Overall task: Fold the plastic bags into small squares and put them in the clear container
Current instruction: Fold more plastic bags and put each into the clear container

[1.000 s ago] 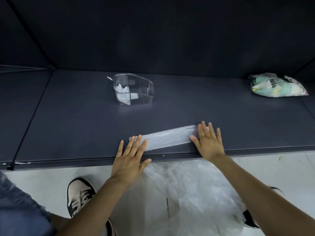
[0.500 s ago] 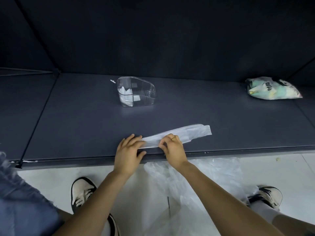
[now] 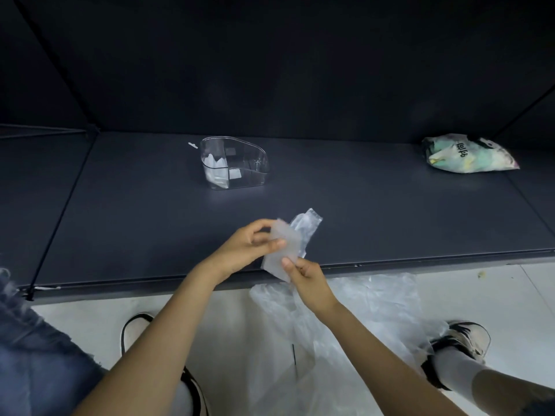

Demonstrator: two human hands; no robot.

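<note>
A translucent plastic bag strip (image 3: 292, 241), partly folded over itself, is lifted just above the front of the dark shelf (image 3: 390, 217). My left hand (image 3: 249, 247) pinches its upper folded part between thumb and fingers. My right hand (image 3: 303, 276) pinches its lower edge near the shelf's front lip. The strip's loose end points up and to the right. The clear container (image 3: 234, 166) stands further back on the shelf, left of centre, with folded white bags in its left part.
A crumpled bag with green and white print (image 3: 468, 154) lies at the shelf's back right. Loose clear plastic bags (image 3: 345, 325) are spread on the pale floor below, between two shoes (image 3: 462, 340). A dark wall rises behind the shelf.
The strip lay flat along the shelf's front under both hands. Both hands have now picked it up and doubled its left part over, so it looks much shorter.
</note>
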